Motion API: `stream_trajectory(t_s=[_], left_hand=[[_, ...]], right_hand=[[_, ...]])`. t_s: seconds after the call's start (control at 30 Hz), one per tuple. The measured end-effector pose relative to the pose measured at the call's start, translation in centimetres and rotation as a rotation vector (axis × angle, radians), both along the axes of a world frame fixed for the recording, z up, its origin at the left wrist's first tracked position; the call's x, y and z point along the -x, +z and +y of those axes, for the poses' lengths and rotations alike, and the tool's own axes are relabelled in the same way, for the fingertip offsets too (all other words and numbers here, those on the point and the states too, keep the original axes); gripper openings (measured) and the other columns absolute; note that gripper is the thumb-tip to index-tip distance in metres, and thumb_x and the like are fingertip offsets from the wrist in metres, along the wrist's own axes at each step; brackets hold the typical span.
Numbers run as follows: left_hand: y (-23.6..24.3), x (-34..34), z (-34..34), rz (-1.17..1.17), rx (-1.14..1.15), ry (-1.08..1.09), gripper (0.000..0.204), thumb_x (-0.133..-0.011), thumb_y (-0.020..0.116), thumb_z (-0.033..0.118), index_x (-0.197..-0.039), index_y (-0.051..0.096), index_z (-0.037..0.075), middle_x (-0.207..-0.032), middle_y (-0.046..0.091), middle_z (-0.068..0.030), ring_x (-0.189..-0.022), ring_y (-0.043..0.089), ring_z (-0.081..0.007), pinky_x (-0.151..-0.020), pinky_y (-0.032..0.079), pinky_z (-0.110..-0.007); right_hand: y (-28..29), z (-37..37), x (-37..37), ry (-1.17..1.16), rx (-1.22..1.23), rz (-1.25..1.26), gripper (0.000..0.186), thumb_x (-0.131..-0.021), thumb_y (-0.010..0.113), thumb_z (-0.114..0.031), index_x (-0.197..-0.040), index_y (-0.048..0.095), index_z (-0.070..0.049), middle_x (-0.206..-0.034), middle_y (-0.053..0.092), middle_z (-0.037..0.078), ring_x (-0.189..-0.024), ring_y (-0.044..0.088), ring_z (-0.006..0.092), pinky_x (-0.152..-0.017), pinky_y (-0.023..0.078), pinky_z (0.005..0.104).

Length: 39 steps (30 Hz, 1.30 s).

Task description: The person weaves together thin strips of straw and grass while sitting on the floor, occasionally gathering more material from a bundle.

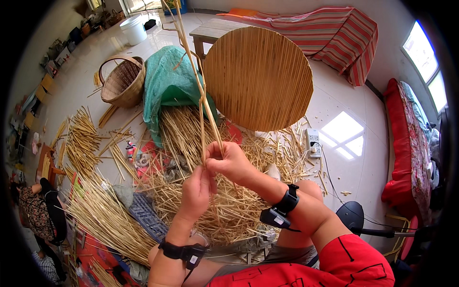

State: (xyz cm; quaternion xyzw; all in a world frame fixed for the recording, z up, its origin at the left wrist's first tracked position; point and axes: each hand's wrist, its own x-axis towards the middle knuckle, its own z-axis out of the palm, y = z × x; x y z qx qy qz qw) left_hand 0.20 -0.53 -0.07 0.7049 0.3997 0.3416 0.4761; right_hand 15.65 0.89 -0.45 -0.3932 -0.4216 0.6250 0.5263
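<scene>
My left hand (196,190) and my right hand (229,162) meet in front of me, fingers pinched round the lower part of a few long dry straw stalks (204,103). The stalks stand nearly upright and run up past the top edge of the view. Below my hands lies a heap of short cut straw pieces (224,210). Just beyond, a bundle of straw (184,129) sticks out of a green woven sack (167,71). A round flat panel of straw stalks laid side by side (258,79) leans behind, against a wooden bench (210,31).
Long straw (105,215) lies to my left, with a shorter pile (81,143) beyond it. A wicker basket (122,86) and a white bucket (133,30) stand farther off. A power strip (313,143) with a cable sits on the right; another person (45,210) is at far left.
</scene>
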Motion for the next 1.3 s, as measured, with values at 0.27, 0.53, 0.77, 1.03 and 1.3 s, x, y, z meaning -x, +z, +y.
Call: stream_trajectory(t_s=[0.27, 0.53, 0.77, 1.03, 1.3], left_hand=[[-0.2, -0.6, -0.1, -0.063, 0.051, 0.138, 0.018, -0.096, 0.052, 0.018, -0.089, 0.05, 0.002, -0.062, 0.059, -0.0022, -0.055, 0.053, -0.0051, -0.05, 0.038, -0.019], [-0.9, -0.3, 0.1, -0.056, -0.004, 0.136, 0.02, -0.096, 0.053, 0.018, -0.085, 0.05, 0.002, -0.063, 0.06, -0.0025, -0.054, 0.052, -0.0039, -0.049, 0.038, -0.019], [-0.7, -0.2, 0.2, -0.058, 0.049, 0.121, 0.02, -0.097, 0.051, 0.021, -0.09, 0.054, 0.002, -0.064, 0.061, -0.0026, -0.05, 0.045, -0.0013, -0.046, 0.034, -0.018], [-1.0, -0.3, 0.2, 0.003, -0.018, 0.155, 0.025, -0.097, 0.051, 0.024, -0.089, 0.055, 0.001, -0.062, 0.061, -0.0029, -0.051, 0.048, -0.0028, -0.047, 0.036, -0.02], [-0.9, -0.3, 0.3, 0.025, -0.085, 0.139, 0.021, -0.097, 0.049, 0.02, -0.093, 0.057, 0.001, -0.062, 0.062, -0.0029, -0.049, 0.047, -0.0035, -0.046, 0.036, -0.02]], right_hand=[[0.0, 0.0, 0.2, -0.124, -0.077, -0.12, 0.01, -0.074, 0.06, -0.004, -0.083, 0.058, 0.001, -0.074, 0.059, 0.001, -0.066, 0.055, 0.0058, -0.058, 0.045, 0.0215], [-0.9, 0.3, 0.3, -0.118, -0.095, -0.172, 0.011, -0.073, 0.059, -0.003, -0.082, 0.059, 0.001, -0.073, 0.059, 0.001, -0.065, 0.055, 0.0054, -0.057, 0.045, 0.0216], [0.9, -0.2, 0.2, -0.084, -0.043, -0.066, 0.006, -0.077, 0.06, 0.0, -0.082, 0.058, 0.001, -0.073, 0.06, -0.001, -0.066, 0.055, 0.0038, -0.056, 0.045, 0.0196], [-0.4, 0.1, 0.2, -0.146, -0.091, -0.224, 0.012, -0.075, 0.063, -0.004, -0.085, 0.063, 0.004, -0.071, 0.062, 0.003, -0.065, 0.056, 0.0052, -0.056, 0.046, 0.022], [0.5, 0.1, 0.1, -0.109, -0.059, -0.185, 0.003, -0.078, 0.061, 0.001, -0.08, 0.061, 0.002, -0.073, 0.061, 0.0, -0.066, 0.055, 0.0035, -0.056, 0.044, 0.0196]])
